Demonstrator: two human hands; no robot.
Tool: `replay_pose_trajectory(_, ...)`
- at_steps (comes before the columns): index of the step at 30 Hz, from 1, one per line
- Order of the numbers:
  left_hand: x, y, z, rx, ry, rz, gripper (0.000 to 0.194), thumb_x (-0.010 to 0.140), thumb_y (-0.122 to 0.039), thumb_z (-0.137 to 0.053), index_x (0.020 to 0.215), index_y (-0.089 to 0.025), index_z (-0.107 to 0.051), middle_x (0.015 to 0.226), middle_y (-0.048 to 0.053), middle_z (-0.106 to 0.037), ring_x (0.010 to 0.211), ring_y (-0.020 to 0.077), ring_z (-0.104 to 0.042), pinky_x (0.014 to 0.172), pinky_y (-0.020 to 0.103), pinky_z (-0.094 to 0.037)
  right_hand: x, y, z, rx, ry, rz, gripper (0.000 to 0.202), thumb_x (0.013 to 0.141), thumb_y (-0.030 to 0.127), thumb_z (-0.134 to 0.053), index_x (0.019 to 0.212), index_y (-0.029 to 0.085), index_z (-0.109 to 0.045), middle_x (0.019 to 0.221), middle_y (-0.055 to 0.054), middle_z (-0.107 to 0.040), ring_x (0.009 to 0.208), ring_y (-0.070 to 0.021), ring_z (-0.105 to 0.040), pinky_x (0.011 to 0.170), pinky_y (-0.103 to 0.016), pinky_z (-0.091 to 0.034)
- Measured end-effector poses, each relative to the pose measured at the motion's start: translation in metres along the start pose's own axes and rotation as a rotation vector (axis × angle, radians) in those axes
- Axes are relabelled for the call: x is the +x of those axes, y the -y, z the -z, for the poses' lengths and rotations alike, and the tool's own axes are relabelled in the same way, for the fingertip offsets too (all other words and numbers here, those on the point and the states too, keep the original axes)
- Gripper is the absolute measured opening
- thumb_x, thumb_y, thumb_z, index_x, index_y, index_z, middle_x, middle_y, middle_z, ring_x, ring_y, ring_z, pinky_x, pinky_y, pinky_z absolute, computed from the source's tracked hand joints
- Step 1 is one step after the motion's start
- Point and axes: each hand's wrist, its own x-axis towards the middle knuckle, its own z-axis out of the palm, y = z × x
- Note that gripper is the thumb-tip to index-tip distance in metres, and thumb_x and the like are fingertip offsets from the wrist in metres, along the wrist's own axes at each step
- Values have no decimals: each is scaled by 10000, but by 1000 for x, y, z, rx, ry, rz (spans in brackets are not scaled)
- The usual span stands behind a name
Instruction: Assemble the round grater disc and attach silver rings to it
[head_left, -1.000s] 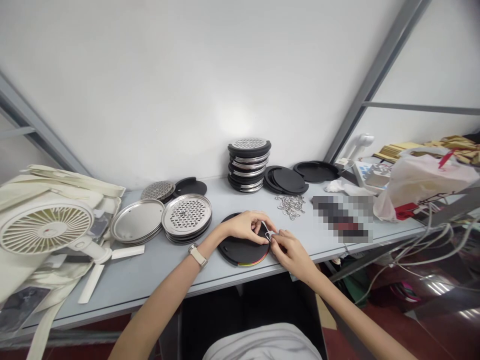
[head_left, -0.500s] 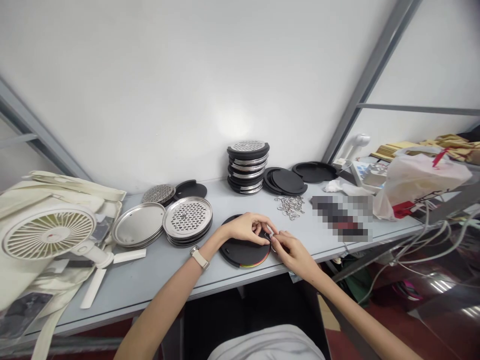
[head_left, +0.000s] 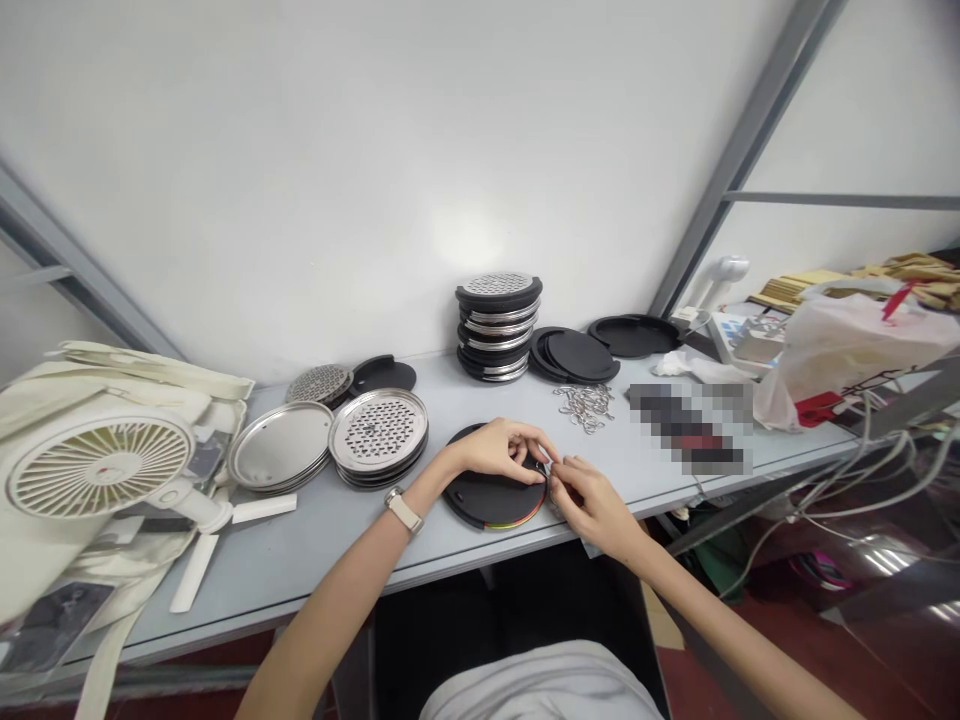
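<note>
A round black disc [head_left: 491, 495] with a red, yellow and green strip along its near edge lies at the table's front edge. My left hand [head_left: 510, 450] rests over its upper right part, fingers curled around something small near the rim that I cannot make out. Touching the same spot from the right, my right hand [head_left: 585, 495] has its fingertips pinched together; what lies between them is too small to tell. Behind my hands lies a loose pile of small metal clips [head_left: 585, 405]. Beside the disc on the left is a stack of perforated metal plates [head_left: 379, 432].
Plain metal plates [head_left: 281, 448] and a white fan [head_left: 112, 468] stand left. At the wall are a tall stack of discs [head_left: 498, 325] and black discs [head_left: 577, 355]. A plastic bag [head_left: 840, 355] sits right. The table edge [head_left: 450, 572] runs in front.
The view has shifted slightly. Both hands stay at the disc's right rim, with only a small change in the fingers.
</note>
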Motion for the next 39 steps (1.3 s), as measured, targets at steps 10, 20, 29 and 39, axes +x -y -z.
replay_pose_trajectory(10, 0, 0, 1, -42, 17, 17, 382, 650, -251, -736, 1010, -148, -664, 884, 45, -633, 579, 31, -434, 581, 177, -374, -2, -3, -5, -98, -22, 37, 265, 903, 163, -362, 648, 208, -416, 636, -21, -434, 666, -193, -441, 621, -317, -367)
replay_pose_trajectory(20, 0, -1, 1, -75, 19, -3, 332, 656, -226, -726, 970, -131, -676, 901, 66, -664, 612, 52, -475, 580, 194, -361, -1, -2, -4, -79, -28, 42, 287, 897, 160, -377, 617, 210, -412, 604, -11, -424, 641, -186, -441, 603, -309, -364)
replay_pose_trajectory(29, 0, -4, 2, -83, 18, 20, 344, 648, -246, -735, 966, -128, -676, 858, 45, -643, 590, 41, -435, 566, 183, -355, -1, -3, -5, -78, -16, 18, 285, 902, 176, -373, 622, 208, -416, 615, -14, -426, 642, -185, -448, 605, -310, -361)
replay_pose_trajectory(39, 0, 2, 2, -82, 24, -8, 372, 656, -259, -734, 1000, -134, -665, 881, 51, -622, 571, 32, -415, 569, 187, -364, -1, -2, -4, -32, -27, -3, 297, 903, 186, -385, 608, 210, -407, 595, -2, -420, 622, -176, -450, 595, -304, -359)
